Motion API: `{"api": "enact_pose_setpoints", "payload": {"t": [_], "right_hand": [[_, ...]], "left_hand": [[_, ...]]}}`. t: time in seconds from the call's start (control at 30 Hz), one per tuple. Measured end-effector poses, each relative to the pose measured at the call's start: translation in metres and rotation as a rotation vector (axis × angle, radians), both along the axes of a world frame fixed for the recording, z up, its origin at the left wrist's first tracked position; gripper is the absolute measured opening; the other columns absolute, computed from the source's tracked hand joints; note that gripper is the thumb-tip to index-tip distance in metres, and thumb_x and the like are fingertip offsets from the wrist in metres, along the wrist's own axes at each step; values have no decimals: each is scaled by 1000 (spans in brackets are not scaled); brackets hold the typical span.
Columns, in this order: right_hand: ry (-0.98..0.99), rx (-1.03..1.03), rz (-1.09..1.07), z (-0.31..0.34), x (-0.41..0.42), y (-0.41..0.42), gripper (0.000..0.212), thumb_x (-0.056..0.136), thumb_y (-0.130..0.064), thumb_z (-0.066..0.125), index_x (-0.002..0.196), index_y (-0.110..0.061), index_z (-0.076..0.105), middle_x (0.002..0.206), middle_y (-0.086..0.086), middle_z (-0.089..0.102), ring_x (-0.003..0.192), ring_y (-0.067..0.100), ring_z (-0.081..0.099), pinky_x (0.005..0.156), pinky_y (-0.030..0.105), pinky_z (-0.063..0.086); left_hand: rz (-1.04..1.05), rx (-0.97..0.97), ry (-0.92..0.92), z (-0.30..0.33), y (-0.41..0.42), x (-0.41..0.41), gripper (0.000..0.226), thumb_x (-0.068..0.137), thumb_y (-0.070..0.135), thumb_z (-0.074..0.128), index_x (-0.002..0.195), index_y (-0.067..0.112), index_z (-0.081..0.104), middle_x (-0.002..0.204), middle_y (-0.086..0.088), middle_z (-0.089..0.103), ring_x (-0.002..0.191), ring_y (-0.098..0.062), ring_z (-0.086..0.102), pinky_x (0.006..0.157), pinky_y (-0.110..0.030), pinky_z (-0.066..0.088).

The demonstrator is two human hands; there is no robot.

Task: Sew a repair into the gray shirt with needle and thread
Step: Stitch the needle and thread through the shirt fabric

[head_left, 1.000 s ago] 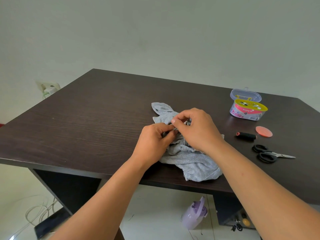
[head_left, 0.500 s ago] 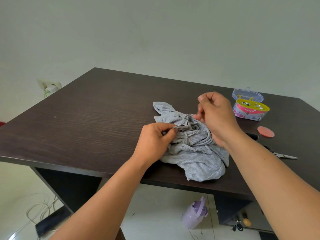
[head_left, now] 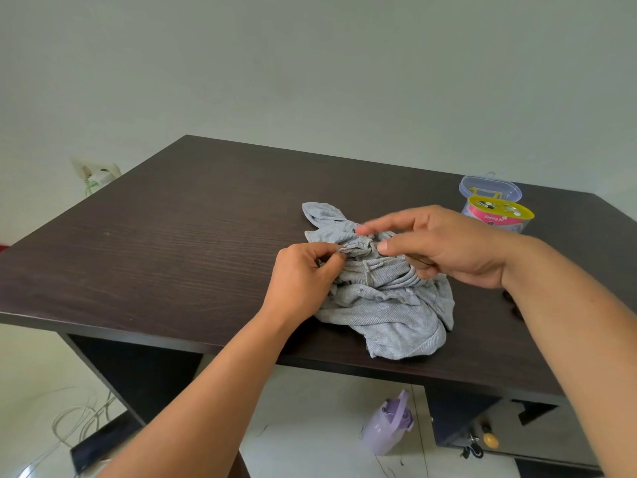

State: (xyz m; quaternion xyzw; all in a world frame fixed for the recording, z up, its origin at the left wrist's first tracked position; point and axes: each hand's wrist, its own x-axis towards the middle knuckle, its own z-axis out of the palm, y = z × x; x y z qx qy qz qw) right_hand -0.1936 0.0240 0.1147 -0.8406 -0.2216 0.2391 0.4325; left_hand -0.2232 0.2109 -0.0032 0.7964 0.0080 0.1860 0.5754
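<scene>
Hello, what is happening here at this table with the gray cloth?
A person is working on a crumpled gray shirt on a dark table. The left hand pinches a fold of the shirt. The right hand is over the shirt with its fingers extended toward that fold; no needle or thread is clear enough to see. An open sewing kit stands at the far right.

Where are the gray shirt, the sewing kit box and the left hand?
gray shirt [head_left: 389, 312]: head view, lower bunched folds.
sewing kit box [head_left: 498, 213]: head view, yellow-and-pink top.
left hand [head_left: 303, 281]: head view, back of hand.
</scene>
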Motion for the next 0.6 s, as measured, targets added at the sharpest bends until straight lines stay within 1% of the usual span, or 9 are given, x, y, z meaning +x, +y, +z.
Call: {"api": "enact_pose_setpoints", "payload": {"t": [0.03,0.07,0.17,0.23,0.3,0.4,0.5,0.57,0.6], "right_hand": [[16,79,-8,-1,0,0,37,92,-15,66,122,-37,69,50,-10,35,52,12,25,53,26,29],[14,128,-17,-3,1,0,44,92,-14,66,127,-39,65,50,-10,33,54,13,23,54,28,29],[-23,217,-94,-8,3,2,58,93,-11,65,140,-42,51,47,-16,39,55,13,22,56,29,29],[-53,251,-174,-11,6,1,63,92,-11,66,144,-42,46,50,-14,36,51,11,23,55,29,30],[-79,259,-248,-14,10,0,65,92,-10,67,145,-42,45,56,-7,33,47,8,26,53,28,30],[-92,264,-317,-18,14,-2,63,92,-10,66,144,-41,46,61,-3,30,42,5,29,50,25,31],[-101,279,-355,-21,15,-3,55,93,-10,65,138,-39,52,55,-7,38,38,3,33,47,22,32],[-128,244,-370,-21,14,-3,38,92,-12,66,126,-30,63,51,-12,44,36,3,36,44,21,33],[-144,210,-384,-20,15,-4,28,91,-14,68,117,-24,67,54,-11,48,36,2,39,44,21,34]], "left_hand": [[1,1,1,0,0,0,18,97,19,66,85,16,80,46,14,51,40,-2,41,45,-14,32],[2,5,-1,-1,0,0,18,96,19,66,84,17,80,47,13,52,41,-2,41,45,-15,33],[4,14,0,-2,1,1,19,96,19,67,81,18,79,47,14,51,42,-2,39,46,-16,33],[5,15,2,-2,0,1,19,96,20,67,81,18,79,48,12,51,43,-3,38,46,-16,33],[3,12,4,-1,0,1,19,96,20,67,82,18,80,49,11,52,43,-3,38,46,-16,33],[5,5,7,-1,-1,1,19,96,20,67,83,17,80,49,11,52,41,-2,39,45,-14,33],[-1,0,14,0,-1,0,19,96,21,67,84,17,80,50,10,53,42,-2,39,45,-15,33],[-2,-2,22,1,-1,-1,19,97,22,67,83,18,80,51,7,55,43,-3,39,45,-17,34],[-2,-3,24,1,-1,-1,19,97,22,67,82,19,80,52,6,55,44,-3,39,45,-18,34]]}}
